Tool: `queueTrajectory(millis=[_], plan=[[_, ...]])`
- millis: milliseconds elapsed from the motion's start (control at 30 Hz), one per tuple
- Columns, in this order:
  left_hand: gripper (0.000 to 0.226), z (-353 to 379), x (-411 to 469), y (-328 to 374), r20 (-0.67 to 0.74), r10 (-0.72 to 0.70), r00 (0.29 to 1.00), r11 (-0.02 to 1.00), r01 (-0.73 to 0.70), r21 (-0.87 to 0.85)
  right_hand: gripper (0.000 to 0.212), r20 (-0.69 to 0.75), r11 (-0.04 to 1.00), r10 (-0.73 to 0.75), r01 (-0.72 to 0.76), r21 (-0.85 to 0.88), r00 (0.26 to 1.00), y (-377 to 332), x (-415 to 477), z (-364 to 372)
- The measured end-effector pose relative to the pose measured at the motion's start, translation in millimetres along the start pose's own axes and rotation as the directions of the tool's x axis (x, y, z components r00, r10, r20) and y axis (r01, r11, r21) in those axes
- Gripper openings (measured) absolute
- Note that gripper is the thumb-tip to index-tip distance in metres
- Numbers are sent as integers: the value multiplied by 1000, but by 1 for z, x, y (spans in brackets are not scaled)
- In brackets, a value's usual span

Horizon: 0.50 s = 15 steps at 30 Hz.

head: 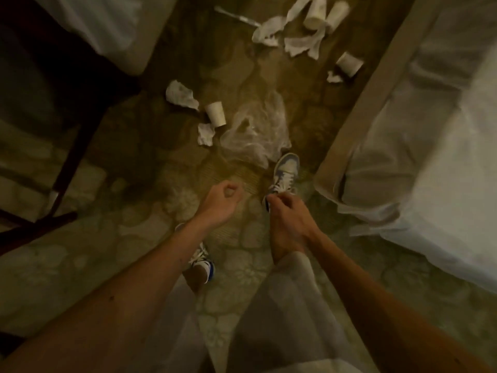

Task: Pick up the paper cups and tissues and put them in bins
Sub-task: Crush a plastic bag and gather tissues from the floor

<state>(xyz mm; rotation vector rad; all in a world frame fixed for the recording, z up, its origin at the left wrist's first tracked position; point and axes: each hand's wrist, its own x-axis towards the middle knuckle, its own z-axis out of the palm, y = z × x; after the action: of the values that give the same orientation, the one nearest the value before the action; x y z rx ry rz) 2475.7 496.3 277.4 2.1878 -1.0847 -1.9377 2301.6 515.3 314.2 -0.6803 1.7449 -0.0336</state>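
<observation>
Just left of the plastic bag (255, 135), a tipped paper cup (215, 113) is seen between crumpled tissues (180, 96). It is judged light and crushable, best taken gently round its wall. The left hand (220, 200) is loosely curled and empty; whether the blurred right hand (287, 211) holds anything cannot be told.

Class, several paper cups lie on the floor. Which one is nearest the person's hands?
The paper cup lying beside the clear plastic bag; the other cups lie farther away, near the top.
</observation>
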Motion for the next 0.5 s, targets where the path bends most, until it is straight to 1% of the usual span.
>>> queueTrajectory(millis=[100,200,300,367,500], plan=[[21,15,64,14,-45,-75,996,997,75,1,32,64,999,27,-24,-40,998,-6,75,-22],[27,38,130,27,-66,-163,984,983,156,-95,32,92,997,54,-48,-65,994,-9,148,-40],[34,56,193,32,-141,-219,966,967,195,-162,43,126,992,81,-67,-110,989,-8,220,-47],[46,61,228,29,-169,-221,961,967,193,-166,50,104,990,93,-81,-115,990,-2,260,-47],[69,65,289,5,-179,-133,975,986,112,-122,67,68,981,150,-139,-135,986,12,324,-42]])
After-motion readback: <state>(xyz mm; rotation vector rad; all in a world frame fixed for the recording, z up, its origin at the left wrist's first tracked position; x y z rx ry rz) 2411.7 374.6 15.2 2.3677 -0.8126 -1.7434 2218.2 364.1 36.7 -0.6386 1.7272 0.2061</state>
